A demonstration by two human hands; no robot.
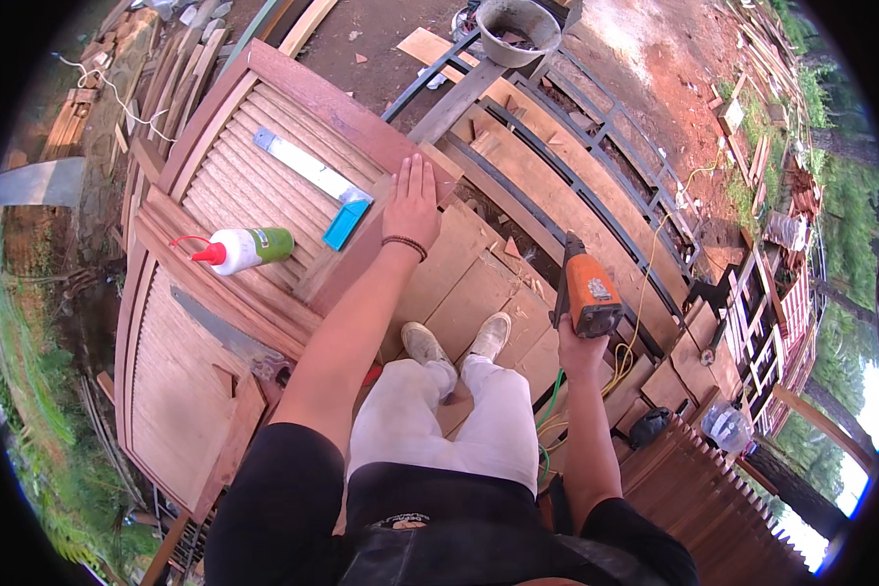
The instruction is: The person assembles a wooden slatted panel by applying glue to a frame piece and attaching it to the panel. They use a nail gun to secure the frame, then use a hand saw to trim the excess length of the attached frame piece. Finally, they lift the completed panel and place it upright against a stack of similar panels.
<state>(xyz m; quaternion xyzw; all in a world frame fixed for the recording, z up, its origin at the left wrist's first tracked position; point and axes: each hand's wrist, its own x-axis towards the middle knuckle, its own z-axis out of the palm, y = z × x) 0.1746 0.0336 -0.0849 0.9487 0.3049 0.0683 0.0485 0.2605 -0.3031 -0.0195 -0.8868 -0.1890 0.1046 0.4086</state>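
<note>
My left hand [414, 207] lies flat, fingers stretched out, on the right edge of a louvred wooden panel [308, 93] with a reddish-brown frame. A try square [308, 166] with a metal blade and turquoise handle rests on the slats beside it. Further left, a white and green glue bottle [254, 250] with a red cap lies on its side. My right hand [582, 354] grips an orange and black nail gun [592, 293], held out to the right, away from the panel. Its grip is mostly hidden by my fingers.
A second louvred panel [171, 391] sits at the left, with a handsaw [220, 327] on it. Wooden boards [469, 293] lie around my shoes. Dark metal frames [596, 210] and a grey bucket [518, 34] stand beyond. Green and yellow hoses [623, 361] run near my right arm.
</note>
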